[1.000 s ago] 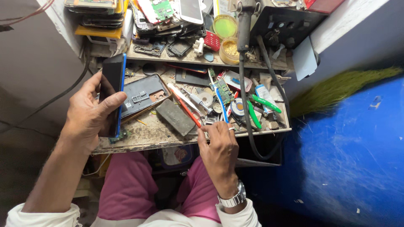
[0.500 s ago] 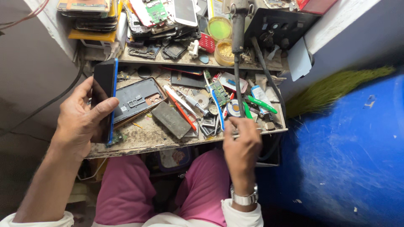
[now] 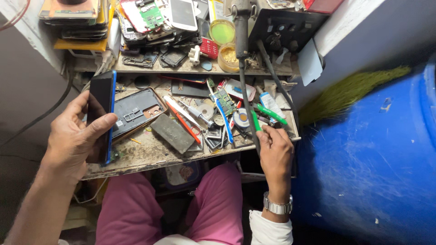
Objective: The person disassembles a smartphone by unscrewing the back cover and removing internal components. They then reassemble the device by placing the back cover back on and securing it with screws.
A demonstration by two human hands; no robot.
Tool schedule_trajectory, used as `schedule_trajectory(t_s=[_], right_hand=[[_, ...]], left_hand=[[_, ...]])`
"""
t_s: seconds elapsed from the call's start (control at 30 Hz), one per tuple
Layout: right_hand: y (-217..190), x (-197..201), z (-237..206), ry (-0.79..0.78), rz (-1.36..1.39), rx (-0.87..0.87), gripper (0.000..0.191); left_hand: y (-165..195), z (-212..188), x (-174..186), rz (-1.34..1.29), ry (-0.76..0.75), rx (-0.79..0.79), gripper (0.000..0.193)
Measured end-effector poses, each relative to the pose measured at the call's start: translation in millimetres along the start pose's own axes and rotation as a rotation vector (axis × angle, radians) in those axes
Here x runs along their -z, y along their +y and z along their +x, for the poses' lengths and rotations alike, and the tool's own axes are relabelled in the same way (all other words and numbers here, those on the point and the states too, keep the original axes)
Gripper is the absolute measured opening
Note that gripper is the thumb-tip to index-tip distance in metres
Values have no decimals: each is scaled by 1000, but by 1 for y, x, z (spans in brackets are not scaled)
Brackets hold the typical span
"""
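My left hand (image 3: 72, 136) holds a dark phone with a blue rim (image 3: 101, 115) on its edge, above the left end of the small workbench (image 3: 150, 156). My right hand (image 3: 274, 147), with a metal watch on the wrist, rests at the bench's front right corner. Its bent fingertips touch the lower end of a green-handled tool (image 3: 253, 120) beside a black cable (image 3: 247, 113). Whether the fingers grip the tool is unclear. An opened phone back shell (image 3: 134, 111) lies just right of the held phone.
A grey block (image 3: 172, 132), red-handled and white tools, a blue toothbrush (image 3: 223, 120), circuit boards and small parts crowd the bench. The shelf behind holds stacked phones (image 3: 181, 13), yellow pots and a black station (image 3: 281, 27). A blue barrel (image 3: 377, 149) stands right.
My right hand has slid from the bench's middle front to the right corner by the green tools. My left hand has kept the phone and tilted it a little.
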State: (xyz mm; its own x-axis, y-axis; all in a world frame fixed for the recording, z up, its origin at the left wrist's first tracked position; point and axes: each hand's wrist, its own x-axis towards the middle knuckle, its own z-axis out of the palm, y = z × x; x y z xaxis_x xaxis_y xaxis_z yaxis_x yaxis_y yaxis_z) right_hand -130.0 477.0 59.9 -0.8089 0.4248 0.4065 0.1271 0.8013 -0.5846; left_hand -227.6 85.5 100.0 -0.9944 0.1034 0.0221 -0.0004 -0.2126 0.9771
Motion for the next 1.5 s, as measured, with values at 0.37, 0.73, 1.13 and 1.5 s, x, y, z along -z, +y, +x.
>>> schedule_trajectory(t_s=[0.37,0.73,1.13,1.5], right_hand=[[7,16,19,-105,50,-22,19],[-20,38,23,160,171,34,12],[-23,25,21,270,49,254,10],[-32,0,19,124,-225,361,13]], left_hand=[[5,-2,-15,25,1,-3,80],[-5,2,-2,74,20,-1,80],[-4,3,7,-13,-17,-23,78],[7,-1,9,-7,21,24,83]])
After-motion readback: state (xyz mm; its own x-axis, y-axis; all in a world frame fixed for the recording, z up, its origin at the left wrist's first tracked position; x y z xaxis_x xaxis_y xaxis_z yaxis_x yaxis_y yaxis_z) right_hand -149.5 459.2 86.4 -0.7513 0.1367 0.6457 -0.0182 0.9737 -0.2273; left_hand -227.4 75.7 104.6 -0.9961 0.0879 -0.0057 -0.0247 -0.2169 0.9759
